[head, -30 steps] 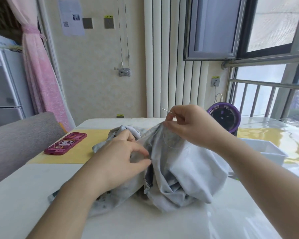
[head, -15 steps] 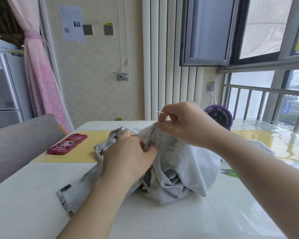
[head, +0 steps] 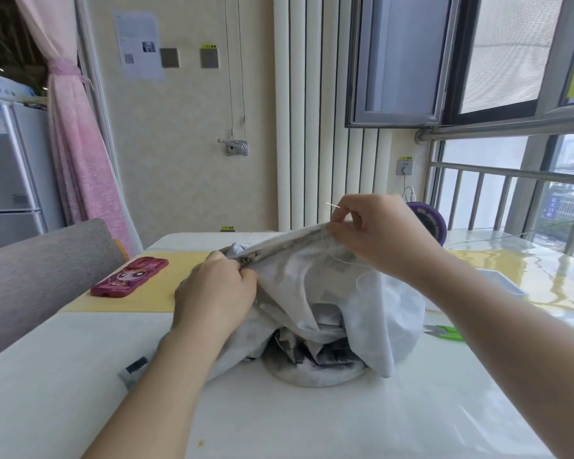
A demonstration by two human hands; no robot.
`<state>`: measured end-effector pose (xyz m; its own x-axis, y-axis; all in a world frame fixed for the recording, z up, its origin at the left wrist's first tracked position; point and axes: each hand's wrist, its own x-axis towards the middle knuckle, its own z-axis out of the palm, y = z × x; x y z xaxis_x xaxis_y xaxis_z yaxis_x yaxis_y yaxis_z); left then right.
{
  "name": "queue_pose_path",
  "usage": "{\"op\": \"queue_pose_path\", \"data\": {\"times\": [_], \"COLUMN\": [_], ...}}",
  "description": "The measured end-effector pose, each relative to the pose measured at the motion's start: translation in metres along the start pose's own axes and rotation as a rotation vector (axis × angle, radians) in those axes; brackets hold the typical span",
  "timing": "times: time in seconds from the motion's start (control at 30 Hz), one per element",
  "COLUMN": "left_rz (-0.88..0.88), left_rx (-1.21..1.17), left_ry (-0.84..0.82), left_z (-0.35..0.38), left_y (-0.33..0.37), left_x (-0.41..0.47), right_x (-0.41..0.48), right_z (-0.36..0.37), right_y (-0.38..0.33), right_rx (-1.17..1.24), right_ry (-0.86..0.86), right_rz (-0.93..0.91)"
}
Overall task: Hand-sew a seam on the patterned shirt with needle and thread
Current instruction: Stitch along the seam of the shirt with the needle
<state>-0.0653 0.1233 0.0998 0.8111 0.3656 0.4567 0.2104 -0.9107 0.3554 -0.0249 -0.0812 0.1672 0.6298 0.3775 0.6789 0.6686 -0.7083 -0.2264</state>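
shirt on glossy white table; yellow mat, pink curtain, railed window.

Item 1, shirt: pale grey-white cloth with dark grey print, crumpled in 1 heap on the table. 1 edge is lifted and pulled taut above the heap, running from 8 o'clock to 2 o'clock. The left hand pinches its low end and the right hand its high end.
Item 2, needle: thin, silver, pinched in the right hand, its free end pointing to 10 o'clock.
Item 3, thread: fine, white, slack, looping over the cloth at 6 o'clock of the right hand.
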Motion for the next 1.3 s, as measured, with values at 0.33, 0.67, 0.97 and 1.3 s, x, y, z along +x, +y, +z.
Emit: {"op": "queue_pose_path", "data": {"times": [0.33,0.67,0.97,1.3], "left_rz": [0.215,0.198,0.189,0.346], "left_rx": [-0.152,-0.220,-0.645,-0.517], "left_ry": [0.631,-0.244,-0.056,-0.046], "left_z": [-0.073,0.010,0.026,0.021], "left_y": [0.021,-0.034,-0.034,-0.029], "left_x": [0.068,0.024,-0.006,-0.015], "right_x": [0.051,-0.011,-0.033,-0.030], "right_z": [-0.024,0.050,0.072,0.060], "right_y": [0.003,0.048,0.054,0.052], "right_rx": [-0.110,-0.279,-0.024,0.042], "right_ry": [0.280,-0.132,0.100,0.200], "right_rz": [-0.016,0.056,0.144,0.047]}}
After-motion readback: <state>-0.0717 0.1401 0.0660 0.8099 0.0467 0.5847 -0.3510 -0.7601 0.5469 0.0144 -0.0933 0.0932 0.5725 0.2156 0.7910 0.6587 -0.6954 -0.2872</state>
